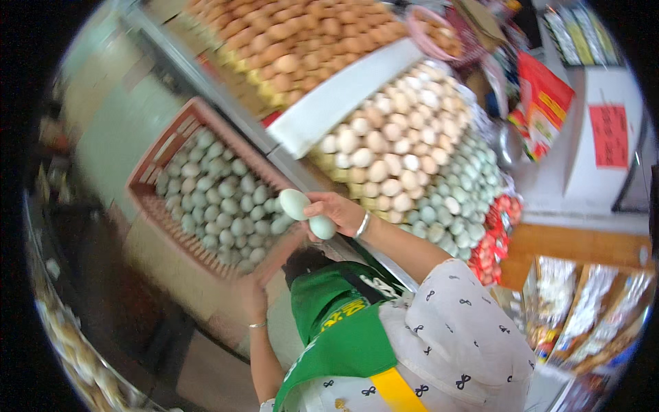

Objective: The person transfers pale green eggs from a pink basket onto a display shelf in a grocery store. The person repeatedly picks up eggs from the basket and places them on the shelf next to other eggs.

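Note:
My right hand (332, 210), with a silver bangle at the wrist, grips two pale green eggs. One egg (294, 204) sticks out past the fingertips; the other egg (322, 227) sits below the thumb. Both are above the near right end of a pink plastic basket (154, 136), which is filled with similar blue-green eggs (226, 206). Motion blurs my left hand (255, 293), beside the basket's lower right corner. Its fingers look stretched out towards my right hand, and no egg shows in it.
Right of the basket, a counter edge (285, 165) borders piles of cream eggs (391, 139) and green eggs (458, 195). A white divider (345, 90) separates these from brown eggs (298, 41). Red net bags (489, 252) lie at the pile's end. My green apron (345, 340) hangs below.

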Available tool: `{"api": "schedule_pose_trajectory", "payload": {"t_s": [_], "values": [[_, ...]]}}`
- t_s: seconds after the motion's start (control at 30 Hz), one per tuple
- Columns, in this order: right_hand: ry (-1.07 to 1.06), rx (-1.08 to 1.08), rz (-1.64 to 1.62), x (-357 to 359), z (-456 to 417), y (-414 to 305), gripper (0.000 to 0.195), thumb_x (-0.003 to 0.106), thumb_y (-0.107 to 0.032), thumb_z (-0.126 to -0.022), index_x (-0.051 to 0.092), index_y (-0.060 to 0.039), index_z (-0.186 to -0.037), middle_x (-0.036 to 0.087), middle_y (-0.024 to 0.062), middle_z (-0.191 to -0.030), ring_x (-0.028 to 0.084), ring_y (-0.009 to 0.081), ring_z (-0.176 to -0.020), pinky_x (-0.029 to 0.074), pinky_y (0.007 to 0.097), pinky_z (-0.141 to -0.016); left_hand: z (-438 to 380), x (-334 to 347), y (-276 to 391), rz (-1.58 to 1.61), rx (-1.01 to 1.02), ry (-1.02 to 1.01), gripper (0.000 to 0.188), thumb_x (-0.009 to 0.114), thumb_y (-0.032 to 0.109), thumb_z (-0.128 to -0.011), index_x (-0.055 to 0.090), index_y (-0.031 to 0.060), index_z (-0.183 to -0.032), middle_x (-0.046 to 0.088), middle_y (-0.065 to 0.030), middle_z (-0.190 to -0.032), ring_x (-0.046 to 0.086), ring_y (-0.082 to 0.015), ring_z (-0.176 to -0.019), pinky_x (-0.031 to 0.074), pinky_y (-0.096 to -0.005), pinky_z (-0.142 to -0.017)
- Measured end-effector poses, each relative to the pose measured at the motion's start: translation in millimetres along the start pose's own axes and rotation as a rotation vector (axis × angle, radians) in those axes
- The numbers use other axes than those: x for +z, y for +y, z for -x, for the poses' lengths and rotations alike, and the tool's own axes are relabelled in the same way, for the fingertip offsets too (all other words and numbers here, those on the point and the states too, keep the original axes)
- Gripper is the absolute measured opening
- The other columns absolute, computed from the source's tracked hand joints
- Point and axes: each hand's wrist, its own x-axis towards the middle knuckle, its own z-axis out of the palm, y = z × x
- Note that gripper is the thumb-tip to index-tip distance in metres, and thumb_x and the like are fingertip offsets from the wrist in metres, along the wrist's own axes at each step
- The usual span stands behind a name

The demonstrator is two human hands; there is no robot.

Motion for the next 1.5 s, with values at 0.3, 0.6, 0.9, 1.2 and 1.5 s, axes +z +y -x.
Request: {"api": "schedule_pose_trajectory", "payload": {"t_s": [0.3,0.6,0.9,1.2,1.5], "values": [[0.808,-0.278,-0.087,-150,271,-28,0.030,0.066,-0.020,-0.086,0.057,-0.0021,-0.109,0.062,0.0069,-0.082,0.063,0.0172,-0.067,0.055,0.0332,-0.056,3,-4,2,-0.172,-0.010,-0.146,0.016,0.064,0.011,-0.071,0.062,0.0099,-0.087,0.062,-0.0083,-0.083,0.059,-0.0273,-0.086,0.042,-0.0398,-0.079],[1.408,-0.259,0.052,-334,382,-13,0.036,0.076,-0.027,-0.075,0.070,0.0024,-0.096,0.065,0.0084,-0.080,0.062,0.0182,-0.066,0.053,0.0341,-0.056,3,-1,-4,-0.215,-0.008,-0.071,0.020,0.070,0.010,-0.067,0.056,0.0087,-0.081,0.062,-0.0098,-0.083,0.059,-0.0299,-0.083,0.041,-0.0420,-0.078],[1.446,-0.076,0.655,-417,338,-27,0.057,0.075,-0.048,-0.067,0.071,-0.0008,-0.098,0.070,0.0166,-0.096,0.065,0.0259,-0.090,0.050,0.0375,-0.082,-2,-2,3,-0.214,-0.011,-0.120,0.017,0.070,0.011,-0.070,0.060,0.0092,-0.084,0.062,-0.0102,-0.081,0.058,-0.0316,-0.082,0.041,-0.0428,-0.076],[1.439,-0.116,0.673,-438,348,-27,0.065,0.079,-0.046,-0.062,0.067,-0.0025,-0.109,0.069,0.0179,-0.106,0.065,0.0281,-0.099,0.049,0.0358,-0.090,-2,1,1,-0.244,-0.060,-0.201,0.018,0.070,0.011,-0.071,0.059,0.0081,-0.085,0.061,-0.0115,-0.081,0.058,-0.0335,-0.083,0.042,-0.0443,-0.076],[1.544,0.018,0.610,-384,351,-48,0.072,0.079,-0.028,-0.064,0.047,0.0031,-0.120,0.054,0.0225,-0.116,0.059,0.0318,-0.104,0.059,0.0418,-0.076,0,5,0,-0.283,-0.009,-0.180,0.029,0.072,0.012,-0.069,0.059,0.0063,-0.094,0.062,-0.0125,-0.086,0.058,-0.0333,-0.089,0.042,-0.0450,-0.081]]}}
